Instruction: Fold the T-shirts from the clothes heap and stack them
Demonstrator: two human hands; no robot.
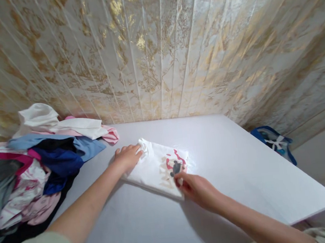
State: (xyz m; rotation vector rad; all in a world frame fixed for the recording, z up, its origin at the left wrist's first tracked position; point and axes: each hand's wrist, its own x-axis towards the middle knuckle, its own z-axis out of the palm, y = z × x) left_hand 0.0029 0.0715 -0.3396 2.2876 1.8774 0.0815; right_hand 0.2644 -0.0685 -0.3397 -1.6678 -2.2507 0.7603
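Note:
A folded white T-shirt (152, 165) with a black mouse figure and red print lies on the white table in front of me. My left hand (128, 157) rests on its left end, fingers extended over the cloth near the bunched collar-like edge. At the right end, the fingers of my right hand (195, 189) are closed in a pinch at the shirt's edge, beside the mouse print. The underside of the shirt and part of the right fingertips are hidden.
A heap of loose clothes (58, 155) in white, blue, pink and grey covers the table's left side. Behind the white table (204, 136) rises a gold-patterned curtain (149, 53). A blue-edged bag (273, 144) sits beyond the right edge.

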